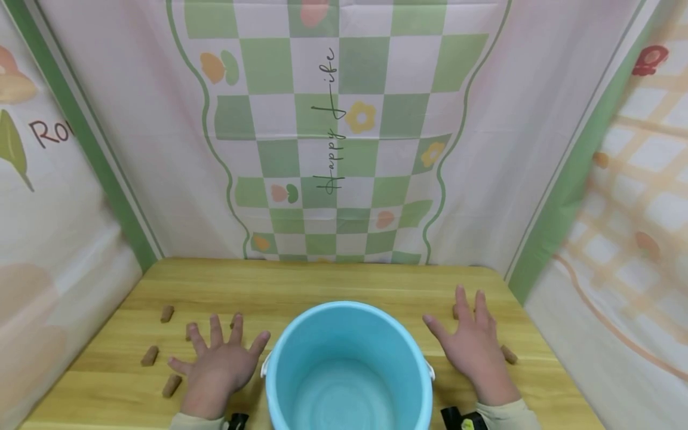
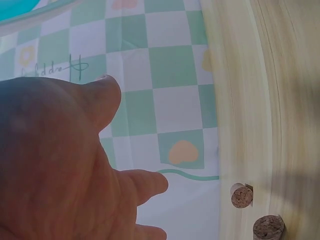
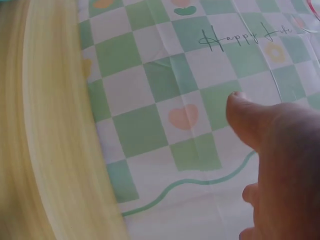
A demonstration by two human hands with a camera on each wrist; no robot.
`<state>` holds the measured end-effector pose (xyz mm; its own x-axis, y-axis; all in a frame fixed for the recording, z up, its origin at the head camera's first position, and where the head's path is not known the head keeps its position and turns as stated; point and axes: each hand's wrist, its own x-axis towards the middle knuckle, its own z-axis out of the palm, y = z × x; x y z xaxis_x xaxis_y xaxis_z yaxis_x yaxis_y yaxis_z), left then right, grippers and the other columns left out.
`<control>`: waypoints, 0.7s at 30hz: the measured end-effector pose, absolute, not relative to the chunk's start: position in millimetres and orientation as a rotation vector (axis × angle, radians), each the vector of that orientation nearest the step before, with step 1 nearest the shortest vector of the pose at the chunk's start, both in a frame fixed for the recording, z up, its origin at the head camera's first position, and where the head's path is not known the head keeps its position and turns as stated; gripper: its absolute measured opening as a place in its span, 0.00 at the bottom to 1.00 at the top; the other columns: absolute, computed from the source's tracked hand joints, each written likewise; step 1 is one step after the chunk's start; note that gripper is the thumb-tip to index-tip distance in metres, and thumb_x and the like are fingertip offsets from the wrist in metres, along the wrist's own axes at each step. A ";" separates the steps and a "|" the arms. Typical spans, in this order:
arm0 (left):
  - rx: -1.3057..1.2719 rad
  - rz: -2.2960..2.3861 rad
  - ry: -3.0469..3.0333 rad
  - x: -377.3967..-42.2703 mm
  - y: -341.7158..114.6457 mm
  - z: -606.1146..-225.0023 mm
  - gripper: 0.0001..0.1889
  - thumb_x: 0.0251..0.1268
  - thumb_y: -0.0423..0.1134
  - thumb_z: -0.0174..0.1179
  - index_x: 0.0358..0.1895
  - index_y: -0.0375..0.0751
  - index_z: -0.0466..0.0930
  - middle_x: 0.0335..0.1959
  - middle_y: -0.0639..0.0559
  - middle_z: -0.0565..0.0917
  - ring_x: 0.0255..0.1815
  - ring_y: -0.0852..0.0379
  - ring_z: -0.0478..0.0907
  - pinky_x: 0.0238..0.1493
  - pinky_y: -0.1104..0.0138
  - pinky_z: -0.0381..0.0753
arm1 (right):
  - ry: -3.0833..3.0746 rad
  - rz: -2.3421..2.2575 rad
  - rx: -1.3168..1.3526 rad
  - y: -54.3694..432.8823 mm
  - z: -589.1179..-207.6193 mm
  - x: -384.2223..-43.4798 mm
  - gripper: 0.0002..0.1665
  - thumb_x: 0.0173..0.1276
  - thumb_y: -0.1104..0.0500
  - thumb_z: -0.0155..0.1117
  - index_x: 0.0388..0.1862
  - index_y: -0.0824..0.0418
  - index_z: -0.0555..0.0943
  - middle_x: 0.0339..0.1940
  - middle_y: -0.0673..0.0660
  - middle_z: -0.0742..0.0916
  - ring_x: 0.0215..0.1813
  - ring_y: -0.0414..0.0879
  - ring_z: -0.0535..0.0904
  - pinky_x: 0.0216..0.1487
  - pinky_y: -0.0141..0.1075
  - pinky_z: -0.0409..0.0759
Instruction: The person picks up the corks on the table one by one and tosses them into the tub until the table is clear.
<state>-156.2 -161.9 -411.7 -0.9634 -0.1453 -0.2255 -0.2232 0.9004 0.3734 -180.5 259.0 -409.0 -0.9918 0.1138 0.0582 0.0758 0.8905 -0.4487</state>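
A light blue bucket (image 1: 344,316) with white handle mounts stands at the front middle of the wooden table, its inside bare. To its left, my left hand (image 1: 217,373) is held palm down with fingers spread, holding nothing. Brown corks lie around it, such as one cork (image 1: 172,386) beside the wrist and another cork (image 2: 242,195) in the left wrist view. My right hand (image 1: 475,349) is right of the bucket, fingers straight and apart, with nothing in it. A cork (image 1: 507,354) lies beside that hand, and another is partly hidden behind its fingers.
More corks lie at the table's left, including a cork (image 1: 167,313) toward the back and a cork (image 1: 150,356) nearer the front. Behind the wooden table (image 1: 322,280) hangs a checkered green and white curtain (image 1: 360,161). Printed fabric walls close in both sides.
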 end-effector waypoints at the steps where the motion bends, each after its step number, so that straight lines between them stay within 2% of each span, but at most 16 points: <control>1: -0.282 0.598 2.874 -156.1 -162.0 -411.9 0.60 0.53 0.85 0.18 0.81 0.43 0.46 0.76 0.25 0.32 0.68 0.21 0.13 0.42 0.22 0.13 | -2.962 0.706 -0.140 259.6 -408.7 -180.4 0.62 0.68 0.20 0.40 0.81 0.54 0.29 0.76 0.69 0.29 0.70 0.84 0.37 0.46 0.84 0.49; 5: -0.286 0.602 2.876 -155.8 -162.2 -412.3 0.60 0.53 0.85 0.18 0.81 0.44 0.46 0.75 0.24 0.32 0.68 0.21 0.14 0.42 0.22 0.13 | -2.936 0.718 -0.091 261.3 -406.4 -179.2 0.59 0.71 0.23 0.40 0.81 0.54 0.28 0.77 0.67 0.29 0.68 0.84 0.50 0.42 0.83 0.59; 8: -0.288 0.607 2.879 -155.6 -162.5 -412.6 0.60 0.53 0.85 0.18 0.81 0.44 0.46 0.75 0.24 0.32 0.69 0.21 0.15 0.42 0.22 0.13 | -2.918 0.757 -0.048 262.0 -402.9 -177.1 0.56 0.73 0.26 0.41 0.81 0.53 0.28 0.77 0.67 0.29 0.64 0.85 0.57 0.39 0.82 0.63; 17: -0.287 0.613 2.882 -155.8 -163.7 -413.4 0.59 0.54 0.85 0.19 0.81 0.44 0.46 0.75 0.24 0.32 0.69 0.21 0.15 0.42 0.22 0.13 | -2.785 1.071 0.198 261.4 -390.3 -169.5 0.48 0.80 0.40 0.46 0.82 0.51 0.31 0.79 0.69 0.36 0.68 0.82 0.55 0.50 0.81 0.56; 21: -0.288 0.623 2.880 -156.1 -163.9 -413.3 0.59 0.54 0.85 0.19 0.81 0.44 0.46 0.75 0.24 0.32 0.69 0.21 0.15 0.42 0.22 0.14 | -2.717 1.270 0.351 261.1 -385.1 -164.8 0.46 0.81 0.44 0.46 0.82 0.48 0.31 0.80 0.68 0.37 0.67 0.81 0.58 0.54 0.71 0.68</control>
